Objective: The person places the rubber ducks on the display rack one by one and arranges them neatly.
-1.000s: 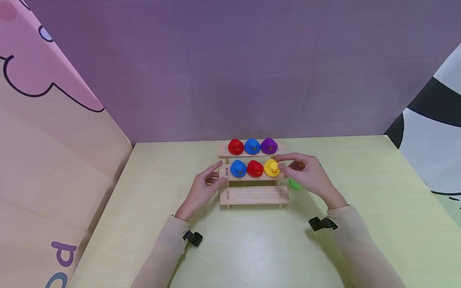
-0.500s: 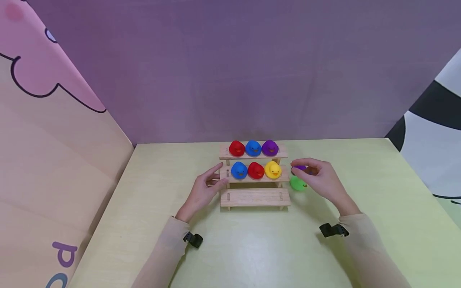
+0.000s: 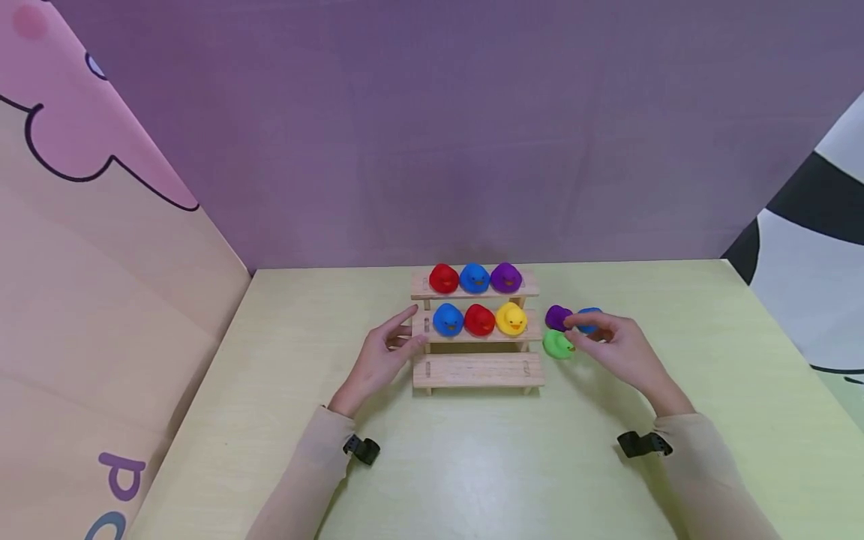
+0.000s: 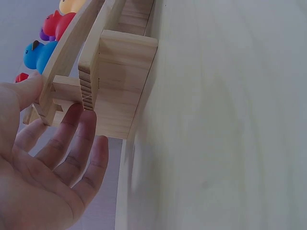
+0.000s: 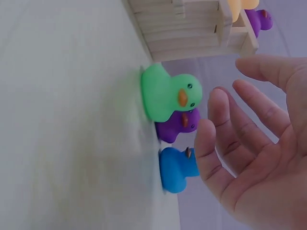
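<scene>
Wooden rack [image 3: 478,370] holds 6 ducks [image 3: 479,320].

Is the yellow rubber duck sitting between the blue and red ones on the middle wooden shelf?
No: in the head view, the red rubber duck sits between the blue rubber duck and yellow rubber duck on the middle wooden shelf.

Pale glare spots the table [image 3: 459,461]; wrist views look dimmer.

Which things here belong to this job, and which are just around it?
Likely the job:
wooden shelves
six ducks on them
loose green duck, purple duck, blue duck
left hand, touching the shelves
right hand, near the loose ducks

Just around:
table
purple backdrop
printed panels
wrist cameras
</scene>
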A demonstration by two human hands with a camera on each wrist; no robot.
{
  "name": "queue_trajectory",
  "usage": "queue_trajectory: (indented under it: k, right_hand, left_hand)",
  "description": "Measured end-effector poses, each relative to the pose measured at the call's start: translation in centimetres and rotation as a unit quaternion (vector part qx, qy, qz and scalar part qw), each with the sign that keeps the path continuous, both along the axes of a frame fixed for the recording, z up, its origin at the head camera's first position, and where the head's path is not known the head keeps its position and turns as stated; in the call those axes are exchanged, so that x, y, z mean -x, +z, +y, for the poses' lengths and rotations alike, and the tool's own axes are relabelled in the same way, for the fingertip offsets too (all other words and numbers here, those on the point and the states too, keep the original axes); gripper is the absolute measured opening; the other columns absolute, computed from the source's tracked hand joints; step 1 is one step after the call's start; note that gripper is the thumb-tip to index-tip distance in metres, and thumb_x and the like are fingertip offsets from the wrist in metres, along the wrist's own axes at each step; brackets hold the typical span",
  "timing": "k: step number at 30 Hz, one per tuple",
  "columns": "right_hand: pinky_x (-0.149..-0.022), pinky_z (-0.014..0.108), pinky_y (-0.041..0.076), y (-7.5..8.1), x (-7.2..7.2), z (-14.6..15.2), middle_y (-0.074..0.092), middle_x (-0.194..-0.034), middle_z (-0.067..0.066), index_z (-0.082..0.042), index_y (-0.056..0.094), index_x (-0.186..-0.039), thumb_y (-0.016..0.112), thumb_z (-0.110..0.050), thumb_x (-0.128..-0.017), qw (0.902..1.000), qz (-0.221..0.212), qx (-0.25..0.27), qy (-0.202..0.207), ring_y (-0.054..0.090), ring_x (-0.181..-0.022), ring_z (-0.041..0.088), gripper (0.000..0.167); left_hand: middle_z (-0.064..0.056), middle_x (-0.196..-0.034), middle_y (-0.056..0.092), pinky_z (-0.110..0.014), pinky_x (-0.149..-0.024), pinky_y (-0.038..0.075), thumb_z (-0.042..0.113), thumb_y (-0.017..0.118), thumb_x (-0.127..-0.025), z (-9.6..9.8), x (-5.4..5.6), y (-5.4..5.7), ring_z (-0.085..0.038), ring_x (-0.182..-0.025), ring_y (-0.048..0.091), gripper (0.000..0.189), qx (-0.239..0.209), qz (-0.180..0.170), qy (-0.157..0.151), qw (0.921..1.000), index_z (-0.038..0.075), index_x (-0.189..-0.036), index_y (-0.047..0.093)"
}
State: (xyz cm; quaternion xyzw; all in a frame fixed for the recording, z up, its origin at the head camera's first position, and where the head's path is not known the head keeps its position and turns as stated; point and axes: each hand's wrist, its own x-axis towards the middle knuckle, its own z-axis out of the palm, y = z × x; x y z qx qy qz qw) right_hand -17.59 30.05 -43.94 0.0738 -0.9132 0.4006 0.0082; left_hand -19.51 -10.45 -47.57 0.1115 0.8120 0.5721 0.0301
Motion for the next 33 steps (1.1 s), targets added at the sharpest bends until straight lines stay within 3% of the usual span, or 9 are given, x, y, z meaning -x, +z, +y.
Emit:
queue_trajectory:
  k: [8, 17, 33]
  right_hand:
    - [-0.071, 0.027, 0.052, -0.6, -0.1, 0.4, 0.070, -0.137, 0.019, -0.008, 0.070, -0.138, 0.073, -0.033, -0.102, 0.9992, -0.037, 0.010, 0.011, 0.071, -0.092, 0.022, 0.044]
    - [-0.074, 0.026, 0.056, -1.6, 0.2, 0.9, 0.067, -0.140, 0.024, -0.003, 0.066, -0.142, 0.073, -0.028, -0.102, 0.9976, -0.065, 0.015, 0.020, 0.072, -0.091, 0.016, 0.048]
    - [-0.072, 0.027, 0.057, -2.1, 0.4, 0.8, 0.073, -0.127, 0.024, -0.001, 0.067, -0.140, 0.074, -0.025, -0.101, 0.9981, -0.056, 0.016, 0.019, 0.074, -0.088, 0.015, 0.046]
  left_hand:
    - [-0.016, -0.132, 0.071, -0.040, -0.095, 0.062, 0.029, 0.073, -0.103, 0.0, 0.0, 0.1, -0.029, -0.112, 0.070, 0.062, 0.001, 0.003, -0.002, 1.0000, 0.023, -0.161, 0.050]
    - [-0.015, -0.132, 0.071, -0.039, -0.094, 0.062, 0.030, 0.073, -0.103, 0.0, 0.0, 0.1, -0.028, -0.110, 0.069, 0.062, 0.004, 0.001, 0.000, 1.0000, 0.024, -0.160, 0.051]
    - [-0.015, -0.131, 0.070, -0.037, -0.093, 0.062, 0.029, 0.073, -0.103, 0.1, -0.1, 0.2, -0.028, -0.111, 0.068, 0.063, 0.007, -0.007, 0.005, 0.9999, 0.020, -0.161, 0.050]
